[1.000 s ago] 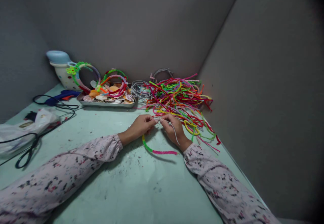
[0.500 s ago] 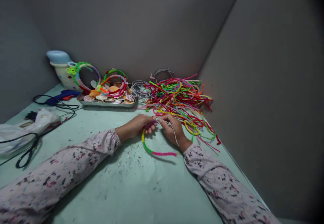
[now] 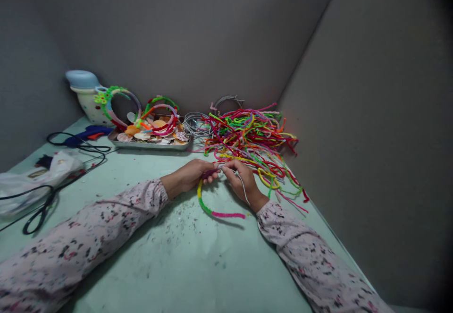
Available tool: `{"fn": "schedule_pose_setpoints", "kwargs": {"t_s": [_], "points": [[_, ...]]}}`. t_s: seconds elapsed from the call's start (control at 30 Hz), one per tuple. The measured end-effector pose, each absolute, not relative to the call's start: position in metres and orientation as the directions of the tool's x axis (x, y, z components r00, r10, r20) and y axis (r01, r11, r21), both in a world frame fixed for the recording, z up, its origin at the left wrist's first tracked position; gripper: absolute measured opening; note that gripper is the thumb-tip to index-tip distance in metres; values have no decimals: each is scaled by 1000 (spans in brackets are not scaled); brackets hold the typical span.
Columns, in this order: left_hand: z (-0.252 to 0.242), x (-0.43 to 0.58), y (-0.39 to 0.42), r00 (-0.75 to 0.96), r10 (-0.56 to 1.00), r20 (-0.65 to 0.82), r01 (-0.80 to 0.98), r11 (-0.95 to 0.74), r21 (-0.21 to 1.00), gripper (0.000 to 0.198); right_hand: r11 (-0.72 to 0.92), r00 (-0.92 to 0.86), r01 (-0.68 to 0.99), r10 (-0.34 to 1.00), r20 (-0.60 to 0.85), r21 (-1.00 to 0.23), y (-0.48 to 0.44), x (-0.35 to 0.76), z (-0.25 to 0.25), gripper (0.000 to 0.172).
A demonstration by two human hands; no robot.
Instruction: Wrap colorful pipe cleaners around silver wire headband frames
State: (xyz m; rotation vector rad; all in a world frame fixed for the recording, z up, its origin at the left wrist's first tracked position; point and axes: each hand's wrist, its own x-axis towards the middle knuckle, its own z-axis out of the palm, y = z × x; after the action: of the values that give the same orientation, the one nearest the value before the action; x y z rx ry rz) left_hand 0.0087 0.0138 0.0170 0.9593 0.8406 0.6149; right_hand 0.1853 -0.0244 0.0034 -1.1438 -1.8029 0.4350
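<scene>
My left hand (image 3: 196,175) is closed around a pipe-cleaner-wrapped hoop (image 3: 205,205), whose yellow, green and pink fuzzy sections curve down and to the right below the fingers. A purple section shows partly between those fingers. Close against it, my right hand (image 3: 244,181) pinches a pale wire or pipe cleaner (image 3: 243,188) at the hoop's end; its loose length bends down across the back of the hand. Fingertips of both hands nearly meet, and the exact spot where the strand joins the hoop is partly hidden.
Behind my hands spreads a tangled heap of pipe cleaners (image 3: 247,136). A metal tray (image 3: 152,147) of shells bears finished colourful hoops (image 3: 122,93). Coiled grey wire (image 3: 195,124) lies between them. Left are a spotted boot-shaped container (image 3: 87,100), black cable (image 3: 53,192) and plastic bag (image 3: 63,166).
The hoop's pink end has shifted very slightly to the left. Both hands keep nearly the same place and grip.
</scene>
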Motion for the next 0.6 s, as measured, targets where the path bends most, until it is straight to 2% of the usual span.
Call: {"fn": "schedule_pose_setpoints", "kwargs": {"t_s": [0.33,0.6], "points": [[21,10,12,559,708,-431,-186,613,768,13,462,-107,505,871,479,-729,-24,186,3,18],[15,13,11,540,769,-342,-228,525,820,10,450,-98,493,879,466,-745,-23,186,2,17]]}}
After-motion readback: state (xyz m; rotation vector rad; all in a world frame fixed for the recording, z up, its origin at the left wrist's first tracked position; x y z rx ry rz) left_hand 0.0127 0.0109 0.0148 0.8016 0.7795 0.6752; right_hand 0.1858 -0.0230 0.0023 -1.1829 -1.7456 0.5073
